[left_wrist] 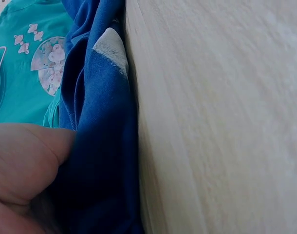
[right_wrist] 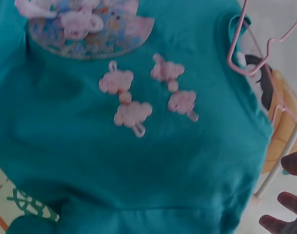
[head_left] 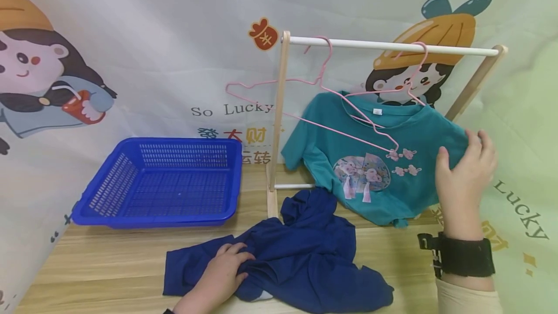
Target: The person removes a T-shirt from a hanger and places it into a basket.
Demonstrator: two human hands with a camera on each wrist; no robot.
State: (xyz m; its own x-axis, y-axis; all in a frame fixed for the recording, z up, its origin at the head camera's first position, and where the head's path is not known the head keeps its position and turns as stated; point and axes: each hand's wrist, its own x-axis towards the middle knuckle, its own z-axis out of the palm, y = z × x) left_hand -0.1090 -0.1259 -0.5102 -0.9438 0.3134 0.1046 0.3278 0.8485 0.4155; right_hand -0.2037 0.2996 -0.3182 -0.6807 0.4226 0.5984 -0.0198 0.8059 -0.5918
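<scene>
A teal short-sleeved T-shirt (head_left: 410,134) with pink flower-like trims hangs from a pink hanger (head_left: 420,69) on the rack. Beside its right-hand shoulder is my right hand (head_left: 468,173), fingers spread and thumb apart. In the right wrist view, those fingertips (right_wrist: 292,163) show at the edge, off the cloth. On the table lies a crumpled navy garment (head_left: 305,246) with a small pale patch; its exact kind is unclear. My left hand (head_left: 222,270) rests on its left part, fingers loosely extended. The left thumb (left_wrist: 56,141) touches the cloth in the left wrist view.
A second pink hanger (head_left: 266,81), bare, hangs in front of the shirt's left side. Both hang from the white bar (head_left: 357,45) of a wooden-sided rack (head_left: 279,125). A blue perforated basket (head_left: 237,178) stands on the wooden table (head_left: 109,265) at left, before a printed backdrop.
</scene>
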